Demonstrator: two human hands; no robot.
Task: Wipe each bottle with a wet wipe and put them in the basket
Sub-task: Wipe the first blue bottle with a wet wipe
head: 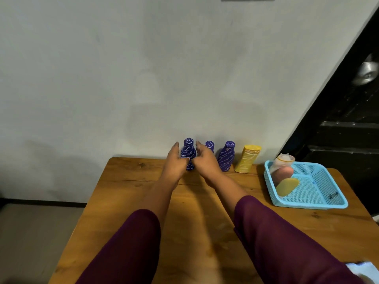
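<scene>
Three purple bottles with white swirls and one yellow bottle [247,158] stand in a row at the table's far edge, against the wall. My left hand [174,163] and my right hand [207,161] flank the leftmost purple bottle [188,147], fingers stretched along its sides and thumbs meeting in front of it. Part of the second purple bottle [209,144] is hidden behind my right hand. The third purple bottle [226,157] leans a little. A light blue basket [307,203] at the right holds a clear pinkish bottle [282,168] and a yellow bottle [287,187].
A white wipe [363,270] lies at the bottom right corner, by my right sleeve. The wooden table [127,181] ends at the left over a grey floor. A plain wall rises behind the bottles, and a dark door stands at the right.
</scene>
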